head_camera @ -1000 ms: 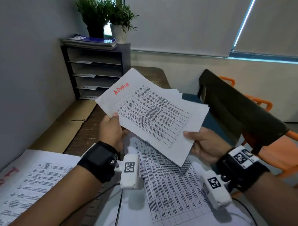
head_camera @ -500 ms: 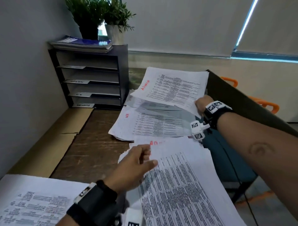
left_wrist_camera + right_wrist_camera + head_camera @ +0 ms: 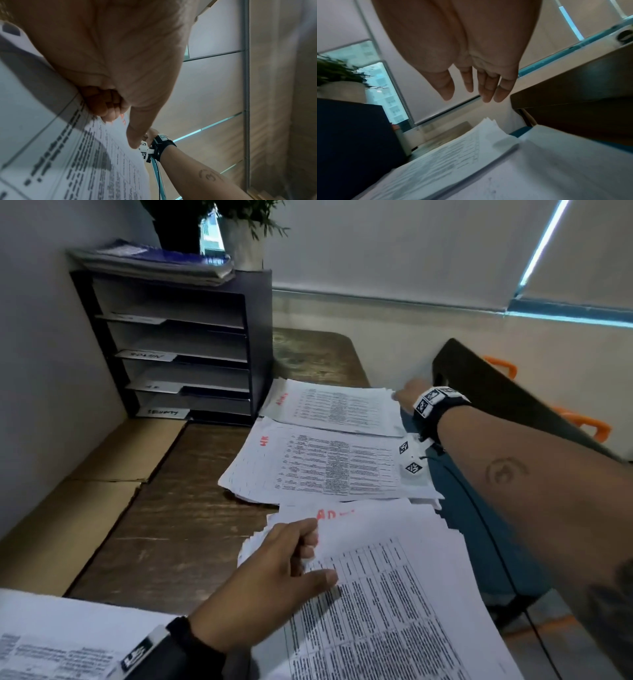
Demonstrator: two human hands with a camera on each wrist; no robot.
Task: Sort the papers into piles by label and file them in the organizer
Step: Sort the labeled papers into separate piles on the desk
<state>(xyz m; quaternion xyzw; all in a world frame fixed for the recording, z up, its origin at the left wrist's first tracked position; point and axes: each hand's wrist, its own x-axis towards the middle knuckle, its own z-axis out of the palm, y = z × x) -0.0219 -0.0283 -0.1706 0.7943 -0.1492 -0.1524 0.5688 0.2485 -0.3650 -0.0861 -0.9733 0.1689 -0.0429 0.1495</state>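
Three lots of printed paper lie on the wooden desk [image 3: 164, 525]. Farthest is a pile marked ADMIN in red [image 3: 335, 407], with an HR pile [image 3: 322, 470] in front of it. Nearest is a thick mixed stack [image 3: 394, 594]. My left hand [image 3: 301, 556] rests on that stack and pinches the left edge of its top sheet between curled fingers and thumb [image 3: 135, 132]. My right hand [image 3: 406, 397] reaches over the ADMIN pile's far right corner with straight fingers [image 3: 486, 88], holding nothing. The black organizer [image 3: 262, 344], with labelled shelves, stands at the back left.
Blue booklets [image 3: 154, 261] and two potted plants [image 3: 243, 237] sit on the organizer. A cardboard strip [image 3: 102, 474] runs along the left wall. Another paper pile [image 3: 51, 642] lies near left. A dark chair back [image 3: 507, 402] and blue seat [image 3: 479, 525] border the desk's right side.
The ADMIN sheet both hands held has been carried forward by my right hand and laid on the far pile, then let go. My left hand dropped onto the near stack.
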